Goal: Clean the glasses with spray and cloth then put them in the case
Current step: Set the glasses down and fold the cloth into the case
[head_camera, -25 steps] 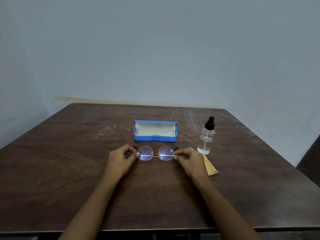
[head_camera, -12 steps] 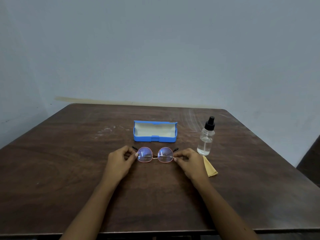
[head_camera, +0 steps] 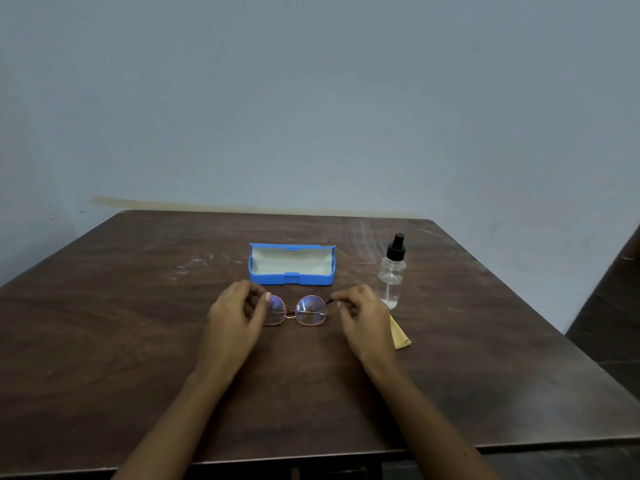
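Observation:
Round thin-rimmed glasses (head_camera: 297,310) lie on the brown table (head_camera: 138,341) in the middle, lenses facing me. My left hand (head_camera: 239,311) curls its fingers round the left end of the frame, covering part of the left lens. My right hand (head_camera: 362,311) pinches the right temple arm. Just behind the glasses, an open blue case (head_camera: 292,263) with a pale lining rests on the table. A clear spray bottle (head_camera: 392,271) with a black pump top stands to the right. A yellow cloth (head_camera: 400,336) lies partly hidden under my right wrist.
A grey-blue wall rises behind the table's far edge. The table's right edge drops to a dark floor at the right. Pale scuff marks show on the tabletop left of the case and behind the bottle.
Both hands have shifted on the glasses: the left fingers now wrap over the left lens edge, and the right hand has drawn outward along the temple arm. The glasses have tilted slightly.

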Tool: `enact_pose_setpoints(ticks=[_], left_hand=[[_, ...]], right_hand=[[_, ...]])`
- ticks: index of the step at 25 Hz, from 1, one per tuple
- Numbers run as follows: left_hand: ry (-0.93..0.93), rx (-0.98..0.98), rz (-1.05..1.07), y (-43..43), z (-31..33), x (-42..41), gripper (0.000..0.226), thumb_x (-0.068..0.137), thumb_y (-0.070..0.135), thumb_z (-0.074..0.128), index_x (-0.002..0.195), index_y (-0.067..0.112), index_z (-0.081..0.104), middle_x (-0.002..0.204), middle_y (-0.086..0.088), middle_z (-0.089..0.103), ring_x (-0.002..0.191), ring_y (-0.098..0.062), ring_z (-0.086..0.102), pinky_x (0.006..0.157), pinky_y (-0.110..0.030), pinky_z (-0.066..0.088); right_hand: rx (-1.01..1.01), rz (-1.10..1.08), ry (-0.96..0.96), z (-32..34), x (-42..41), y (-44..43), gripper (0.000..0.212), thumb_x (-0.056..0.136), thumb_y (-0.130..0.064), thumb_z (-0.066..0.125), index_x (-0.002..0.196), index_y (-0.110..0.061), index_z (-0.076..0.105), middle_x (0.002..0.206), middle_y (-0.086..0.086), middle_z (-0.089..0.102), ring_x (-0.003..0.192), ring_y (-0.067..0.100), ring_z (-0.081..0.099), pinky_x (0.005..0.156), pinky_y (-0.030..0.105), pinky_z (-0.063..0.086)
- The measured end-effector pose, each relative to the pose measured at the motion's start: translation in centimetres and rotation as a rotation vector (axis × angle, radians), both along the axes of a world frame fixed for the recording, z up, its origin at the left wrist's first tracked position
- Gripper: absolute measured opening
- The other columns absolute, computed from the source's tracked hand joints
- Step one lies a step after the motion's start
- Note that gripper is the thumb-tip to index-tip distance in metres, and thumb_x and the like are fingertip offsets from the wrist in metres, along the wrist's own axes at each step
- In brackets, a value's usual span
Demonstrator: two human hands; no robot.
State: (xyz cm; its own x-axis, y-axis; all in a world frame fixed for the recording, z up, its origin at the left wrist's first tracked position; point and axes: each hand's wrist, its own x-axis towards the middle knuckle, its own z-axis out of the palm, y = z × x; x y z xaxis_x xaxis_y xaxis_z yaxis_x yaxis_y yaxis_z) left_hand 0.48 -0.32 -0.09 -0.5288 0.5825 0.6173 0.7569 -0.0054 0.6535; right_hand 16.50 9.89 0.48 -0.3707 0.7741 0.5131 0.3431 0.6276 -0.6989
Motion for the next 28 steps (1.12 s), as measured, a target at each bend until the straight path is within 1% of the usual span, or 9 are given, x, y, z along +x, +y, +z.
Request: enact_pose_setpoints(ticks=[4, 7, 9, 11, 15, 18, 23, 25, 28], left_hand=[[0.021, 0.037, -0.125, 2.6, 1.2, 4.3, 0.008, 0.082, 0.012, 0.060, 0.078, 0.018, 0.058, 0.073, 0.006, 0.062, 0.067, -0.012, 0.057, 0.064, -0.023, 0.045], [0.037, -0.078, -0.231, 5.4, 1.5, 7.0, 0.006, 0.082, 0.012, 0.059, 0.088, 0.011, 0.060, 0.086, -0.004, 0.061, 0.078, -0.019, 0.057, 0.074, -0.033, 0.048], [0.148, -0.211, -0.267, 7.1, 1.0, 8.2, 0.017, 0.083, 0.018, 0.059, 0.099, 0.012, 0.059, 0.099, -0.005, 0.059, 0.092, -0.020, 0.053, 0.081, -0.028, 0.041], [0.238, -0.335, -0.300, 8.3, 0.7, 9.1, 0.023, 0.083, 0.021, 0.059, 0.105, 0.014, 0.059, 0.107, -0.004, 0.057, 0.100, -0.020, 0.047, 0.082, -0.023, 0.033], [0.223, -0.403, -0.371, 9.0, 0.2, 10.4, 0.019, 0.081, 0.022, 0.063, 0.100, 0.018, 0.063, 0.104, 0.000, 0.058, 0.097, -0.018, 0.047, 0.076, -0.019, 0.030], [0.210, -0.433, -0.377, 9.0, 0.2, 10.8, 0.018, 0.081, 0.025, 0.063, 0.098, 0.018, 0.063, 0.104, 0.002, 0.060, 0.092, -0.012, 0.044, 0.072, -0.018, 0.030], [0.208, -0.532, -0.351, 8.7, 0.2, 11.1, 0.026, 0.082, 0.029, 0.062, 0.103, 0.013, 0.062, 0.106, -0.004, 0.059, 0.100, -0.019, 0.047, 0.080, -0.030, 0.041], [0.208, -0.533, -0.345, 8.5, 0.3, 11.2, 0.026, 0.082, 0.028, 0.061, 0.103, 0.014, 0.062, 0.105, -0.005, 0.059, 0.100, -0.020, 0.047, 0.081, -0.029, 0.040], [0.159, -0.494, -0.360, 8.1, 0.5, 11.3, 0.028, 0.079, 0.028, 0.063, 0.104, 0.015, 0.061, 0.103, -0.005, 0.062, 0.099, -0.019, 0.050, 0.079, -0.026, 0.039]], right_hand=[[0.066, -0.044, 0.018, 1.2, 1.5, 0.6, 0.020, 0.080, 0.008, 0.055, 0.091, -0.003, 0.069, 0.091, 0.014, 0.064, 0.070, 0.008, 0.051, 0.066, -0.005, 0.033], [0.021, -0.123, 0.033, 1.7, 3.2, 1.5, 0.022, 0.079, 0.009, 0.055, 0.091, -0.002, 0.070, 0.093, 0.017, 0.066, 0.070, 0.010, 0.051, 0.063, -0.006, 0.033], [-0.022, -0.174, -0.002, 1.6, 4.3, 2.0, 0.021, 0.079, 0.007, 0.055, 0.092, -0.002, 0.070, 0.095, 0.017, 0.066, 0.074, 0.013, 0.053, 0.062, 0.001, 0.033], [-0.086, -0.217, -0.094, 1.1, 5.2, 2.7, 0.022, 0.081, 0.003, 0.054, 0.096, -0.004, 0.069, 0.100, 0.017, 0.065, 0.084, 0.021, 0.059, 0.064, 0.011, 0.032], [-0.234, -0.268, -0.255, 0.5, 6.3, 3.4, 0.022, 0.083, -0.007, 0.054, 0.101, -0.006, 0.066, 0.101, 0.013, 0.068, 0.096, 0.024, 0.061, 0.079, 0.024, 0.042], [-0.307, -0.272, -0.260, 0.6, 6.5, 3.3, 0.020, 0.080, -0.009, 0.058, 0.098, -0.007, 0.066, 0.094, 0.012, 0.070, 0.094, 0.024, 0.063, 0.079, 0.028, 0.046], [-0.430, -0.284, -0.298, 1.0, 6.2, 3.4, 0.020, 0.077, -0.005, 0.061, 0.097, -0.009, 0.065, 0.102, 0.011, 0.068, 0.097, 0.022, 0.062, 0.080, 0.027, 0.049], [-0.492, -0.267, -0.243, 1.3, 6.0, 3.3, 0.021, 0.078, -0.006, 0.060, 0.098, -0.010, 0.065, 0.097, 0.009, 0.069, 0.085, 0.018, 0.063, 0.070, 0.022, 0.050], [-0.533, -0.201, -0.095, 1.9, 5.9, 2.7, 0.020, 0.077, -0.008, 0.063, 0.097, -0.011, 0.064, 0.067, -0.004, 0.059, 0.053, 0.001, 0.052, 0.038, 0.006, 0.038]])
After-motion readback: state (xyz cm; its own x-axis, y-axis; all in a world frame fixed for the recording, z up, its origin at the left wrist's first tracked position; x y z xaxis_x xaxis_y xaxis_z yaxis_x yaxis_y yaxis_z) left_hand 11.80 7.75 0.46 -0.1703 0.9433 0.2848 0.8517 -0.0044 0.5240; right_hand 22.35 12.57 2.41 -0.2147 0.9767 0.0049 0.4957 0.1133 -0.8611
